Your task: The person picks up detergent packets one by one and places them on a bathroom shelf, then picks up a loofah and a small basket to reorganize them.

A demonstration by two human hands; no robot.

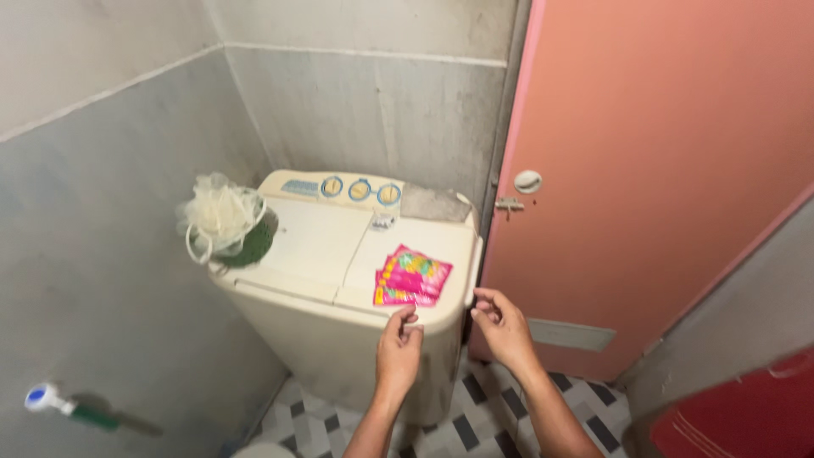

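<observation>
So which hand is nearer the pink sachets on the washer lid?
The left hand. It sits at the washing machine front edge, just below the pink sachets. The right hand is off the machine's right corner, by the door, farther away.

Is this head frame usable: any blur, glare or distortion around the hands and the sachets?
Head view: dim, soft, even light, no glare; left hand and right hand slightly soft; pink sachets on the washing machine readable in shape; wide-angle lens bends the door edges.
</observation>
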